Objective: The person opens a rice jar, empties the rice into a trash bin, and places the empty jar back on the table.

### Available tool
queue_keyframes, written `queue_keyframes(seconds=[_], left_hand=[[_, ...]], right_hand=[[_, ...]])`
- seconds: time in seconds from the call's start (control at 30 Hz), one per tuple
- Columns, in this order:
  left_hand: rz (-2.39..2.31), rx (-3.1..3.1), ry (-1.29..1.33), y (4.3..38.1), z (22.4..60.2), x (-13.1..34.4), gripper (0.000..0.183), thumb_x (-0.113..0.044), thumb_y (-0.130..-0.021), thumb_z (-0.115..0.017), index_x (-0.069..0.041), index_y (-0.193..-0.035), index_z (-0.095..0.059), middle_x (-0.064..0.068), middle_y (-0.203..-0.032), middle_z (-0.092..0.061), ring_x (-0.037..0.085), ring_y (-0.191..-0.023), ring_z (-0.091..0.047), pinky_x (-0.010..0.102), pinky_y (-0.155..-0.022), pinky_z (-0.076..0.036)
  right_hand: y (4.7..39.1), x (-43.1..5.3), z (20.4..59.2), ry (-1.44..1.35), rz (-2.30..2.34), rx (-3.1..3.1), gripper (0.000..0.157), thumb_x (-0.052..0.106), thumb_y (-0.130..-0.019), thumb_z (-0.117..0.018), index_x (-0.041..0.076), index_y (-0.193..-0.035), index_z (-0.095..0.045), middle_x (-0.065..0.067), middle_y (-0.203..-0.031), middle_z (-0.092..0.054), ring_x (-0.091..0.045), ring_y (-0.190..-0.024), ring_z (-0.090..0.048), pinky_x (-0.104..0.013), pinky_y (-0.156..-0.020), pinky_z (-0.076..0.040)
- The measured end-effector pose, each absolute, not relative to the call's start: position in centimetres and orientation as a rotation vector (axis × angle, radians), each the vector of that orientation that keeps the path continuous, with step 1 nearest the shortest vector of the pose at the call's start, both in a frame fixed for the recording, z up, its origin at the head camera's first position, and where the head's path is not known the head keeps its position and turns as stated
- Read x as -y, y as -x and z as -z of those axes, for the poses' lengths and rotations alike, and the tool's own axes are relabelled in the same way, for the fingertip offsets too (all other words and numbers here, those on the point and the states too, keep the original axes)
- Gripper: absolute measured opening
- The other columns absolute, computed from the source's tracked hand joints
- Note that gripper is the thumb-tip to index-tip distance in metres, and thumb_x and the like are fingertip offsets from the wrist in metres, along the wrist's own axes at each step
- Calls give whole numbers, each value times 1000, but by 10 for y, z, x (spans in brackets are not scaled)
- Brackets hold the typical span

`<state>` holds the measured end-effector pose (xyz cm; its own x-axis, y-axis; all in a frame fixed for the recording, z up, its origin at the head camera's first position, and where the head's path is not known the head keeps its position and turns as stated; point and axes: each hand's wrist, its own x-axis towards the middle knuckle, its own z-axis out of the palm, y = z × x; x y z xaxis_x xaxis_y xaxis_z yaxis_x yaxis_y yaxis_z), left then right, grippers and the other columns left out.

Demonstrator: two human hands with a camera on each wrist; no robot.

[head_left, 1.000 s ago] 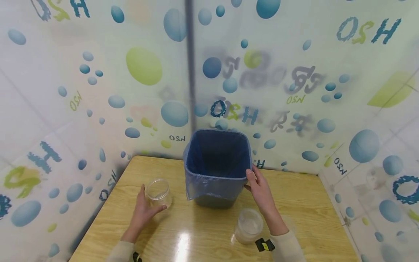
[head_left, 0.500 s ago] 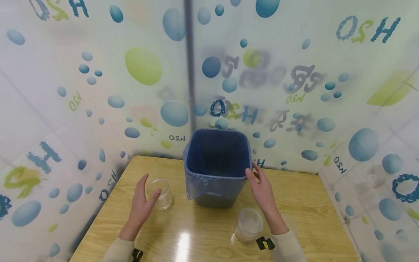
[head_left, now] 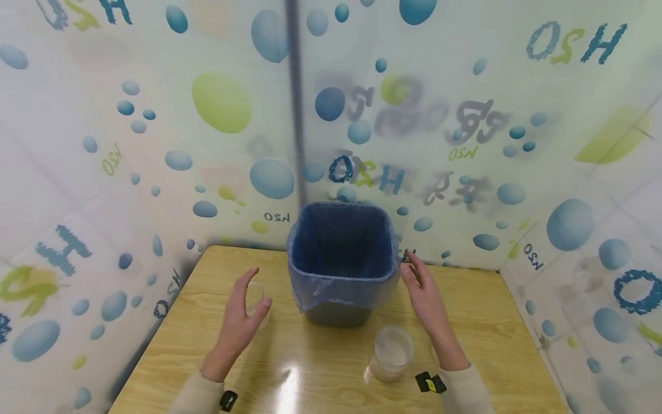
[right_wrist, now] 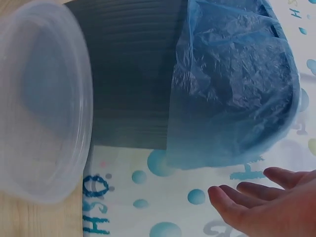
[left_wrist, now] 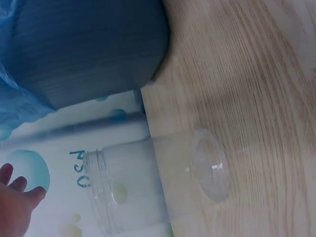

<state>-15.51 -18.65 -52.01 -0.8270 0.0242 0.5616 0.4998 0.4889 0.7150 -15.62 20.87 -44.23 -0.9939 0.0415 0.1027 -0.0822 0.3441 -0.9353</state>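
Observation:
A dark grey-blue bin [head_left: 338, 315], lined with a thin blue plastic bag [head_left: 338, 290] folded over its rim, stands upright toward the back of the table. My left hand [head_left: 235, 328] hovers to its left with thumb and fingers spread, partly hiding a clear lidless jar [left_wrist: 131, 182] behind it in the head view. To the right of the bin, my right hand [head_left: 428, 302] is held with relaxed fingers, holding nothing; the right wrist view has the fingertips [right_wrist: 217, 195] apart from the bag. A translucent tub [head_left: 391, 353] stands in front of the bin's right side.
The wooden table [head_left: 465, 328] backs onto a pale wall covering [head_left: 439, 115] printed with blue and green dots and lettering. Similar walls rise close on its left and right sides.
My left hand has come away from the jar, lifting and shifting right. My right hand has let go of the bin's bag-covered rim and moved slightly right; the bag there now hangs loose.

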Motion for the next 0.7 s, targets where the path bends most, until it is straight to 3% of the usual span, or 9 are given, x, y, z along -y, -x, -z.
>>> queue_keyframes(seconds=[0.07, 0.13, 0.37, 0.53, 0.7], left_hand=[[1303, 2228, 473, 156, 520, 182, 68, -5, -90, -70, 3, -152, -44, 24, -151, -48, 40, -138, -43, 19, -112, -28], [1307, 2196, 507, 157, 520, 179, 65, -4, -89, -70, 7, -149, -45, 27, -147, -50, 39, -136, -45, 14, -111, -27], [1310, 2119, 568, 154, 526, 173, 61, 0, -86, -71, 5, -144, -51, 23, -140, -58, 29, -131, -52, 16, -111, -34], [1331, 2101, 576, 151, 534, 167, 63, 5, -83, -72, 4, -143, -52, 23, -138, -59, 35, -126, -54, 15, -109, -36], [1326, 2105, 580, 149, 544, 160, 62, 7, -80, -72, 9, -139, -53, 24, -135, -60, 41, -121, -56, 14, -107, -37]], right_hand=[[152, -211, 442, -39, -1716, 2489, 62, 40, -110, -46, 11, -163, -32, -19, -165, -32, -39, -151, -33, -60, -119, -28], [148, -214, 444, -56, -1676, 2493, 60, 38, -111, -46, 10, -162, -32, -17, -166, -31, -40, -150, -33, -61, -119, -29], [129, -224, 469, -210, -1486, 2552, 58, 31, -110, -52, 6, -160, -37, -18, -164, -36, -42, -145, -41, -62, -110, -40], [117, -226, 492, -316, -1303, 2610, 57, 27, -106, -59, 3, -155, -43, -21, -161, -40, -43, -142, -44, -62, -103, -47], [104, -225, 512, -336, -1155, 2719, 61, 33, -103, -64, 4, -154, -47, -20, -159, -43, -45, -142, -43, -66, -106, -41]])
